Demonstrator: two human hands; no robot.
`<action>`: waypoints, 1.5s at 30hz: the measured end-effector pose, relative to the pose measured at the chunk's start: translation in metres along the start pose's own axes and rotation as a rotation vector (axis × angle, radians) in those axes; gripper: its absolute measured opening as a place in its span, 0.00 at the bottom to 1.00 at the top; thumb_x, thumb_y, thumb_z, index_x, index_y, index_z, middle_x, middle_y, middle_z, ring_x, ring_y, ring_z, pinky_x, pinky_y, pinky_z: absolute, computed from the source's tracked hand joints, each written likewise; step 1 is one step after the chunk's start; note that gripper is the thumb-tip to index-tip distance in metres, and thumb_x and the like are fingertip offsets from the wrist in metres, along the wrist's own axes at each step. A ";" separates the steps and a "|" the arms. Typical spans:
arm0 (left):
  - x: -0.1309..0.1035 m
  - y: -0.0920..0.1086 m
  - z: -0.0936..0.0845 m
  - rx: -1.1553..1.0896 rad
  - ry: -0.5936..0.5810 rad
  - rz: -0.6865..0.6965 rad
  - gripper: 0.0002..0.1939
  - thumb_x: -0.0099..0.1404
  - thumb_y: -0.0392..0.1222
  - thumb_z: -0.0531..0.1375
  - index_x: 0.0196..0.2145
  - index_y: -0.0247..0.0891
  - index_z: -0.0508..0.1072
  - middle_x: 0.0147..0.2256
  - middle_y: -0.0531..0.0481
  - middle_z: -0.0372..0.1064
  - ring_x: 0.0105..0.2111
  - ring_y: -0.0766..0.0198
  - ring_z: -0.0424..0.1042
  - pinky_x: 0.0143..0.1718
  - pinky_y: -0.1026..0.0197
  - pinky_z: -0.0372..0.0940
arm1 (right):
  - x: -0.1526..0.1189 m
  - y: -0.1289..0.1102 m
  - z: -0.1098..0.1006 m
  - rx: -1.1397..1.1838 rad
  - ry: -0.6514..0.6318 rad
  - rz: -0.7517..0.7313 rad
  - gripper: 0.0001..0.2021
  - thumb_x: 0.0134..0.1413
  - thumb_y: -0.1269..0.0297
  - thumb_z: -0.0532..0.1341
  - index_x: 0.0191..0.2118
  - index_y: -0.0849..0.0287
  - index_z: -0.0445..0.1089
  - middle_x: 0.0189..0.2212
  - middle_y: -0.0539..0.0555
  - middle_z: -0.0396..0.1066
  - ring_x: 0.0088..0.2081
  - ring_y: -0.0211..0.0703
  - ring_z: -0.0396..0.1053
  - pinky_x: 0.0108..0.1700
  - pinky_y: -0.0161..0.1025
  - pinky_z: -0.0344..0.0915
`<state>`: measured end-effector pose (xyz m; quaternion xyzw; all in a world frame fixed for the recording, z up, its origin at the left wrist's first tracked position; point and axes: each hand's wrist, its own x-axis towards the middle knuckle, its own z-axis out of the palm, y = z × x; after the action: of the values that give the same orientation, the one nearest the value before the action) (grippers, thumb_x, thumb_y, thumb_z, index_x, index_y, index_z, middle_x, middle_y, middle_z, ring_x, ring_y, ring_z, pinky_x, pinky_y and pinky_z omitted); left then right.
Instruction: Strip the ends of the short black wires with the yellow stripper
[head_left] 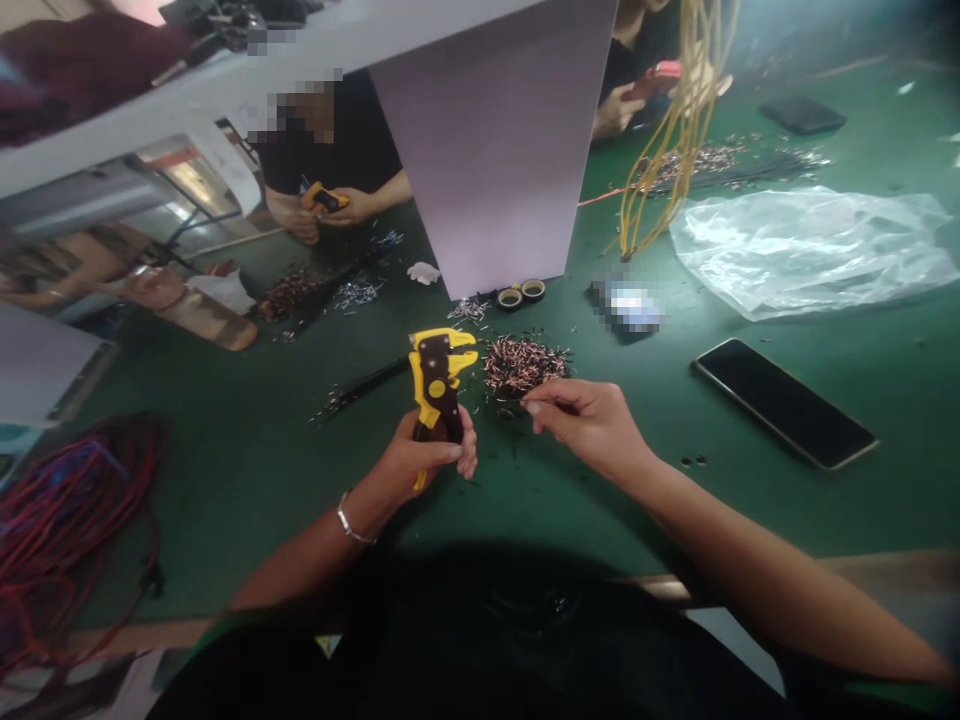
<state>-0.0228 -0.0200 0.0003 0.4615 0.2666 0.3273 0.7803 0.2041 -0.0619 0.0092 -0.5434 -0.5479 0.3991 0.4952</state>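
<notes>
My left hand (439, 450) is wrapped round the handles of a yellow and black wire stripper (437, 385), held upright with its jaws pointing right. Just right of those jaws lies a pile of short copper-ended wire pieces (525, 362) on the green table. At the pile's near edge, my right hand (589, 415) has its thumb and forefinger pinched together. Whatever sits between these fingertips is too small to make out. Behind the stripper, to its left, a bundle of thin black wires (367, 388) rests on the table.
A black phone (784, 402) lies at the right, below a clear plastic bag (817, 250). Yellow wires (667, 150) hang near the upright white panel (502, 150). Red and blue cables (75, 510) are heaped at left, near a bottle (217, 315). Co-workers' hands (330, 210) appear across the table.
</notes>
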 end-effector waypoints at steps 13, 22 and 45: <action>0.002 -0.005 0.004 0.156 0.110 0.052 0.17 0.55 0.38 0.72 0.39 0.32 0.72 0.31 0.51 0.71 0.26 0.65 0.72 0.31 0.58 0.71 | -0.015 0.003 0.018 -0.268 -0.196 -0.314 0.13 0.57 0.69 0.56 0.32 0.58 0.80 0.29 0.55 0.80 0.29 0.42 0.76 0.34 0.38 0.70; -0.001 -0.009 0.003 0.235 0.092 0.041 0.15 0.56 0.40 0.71 0.38 0.33 0.72 0.31 0.51 0.71 0.26 0.66 0.72 0.31 0.59 0.70 | -0.014 0.006 0.020 -0.258 -0.212 -0.271 0.13 0.57 0.68 0.57 0.32 0.55 0.80 0.30 0.53 0.81 0.30 0.41 0.76 0.35 0.38 0.71; 0.001 -0.005 -0.004 0.273 0.096 0.048 0.16 0.55 0.38 0.69 0.40 0.32 0.73 0.34 0.45 0.75 0.27 0.64 0.72 0.32 0.58 0.69 | -0.003 0.006 0.005 -0.237 0.070 -0.153 0.11 0.56 0.64 0.61 0.30 0.59 0.81 0.18 0.49 0.74 0.19 0.36 0.67 0.26 0.36 0.63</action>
<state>-0.0233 -0.0186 -0.0057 0.5533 0.3344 0.3281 0.6887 0.2006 -0.0636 0.0024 -0.5684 -0.6134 0.2736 0.4752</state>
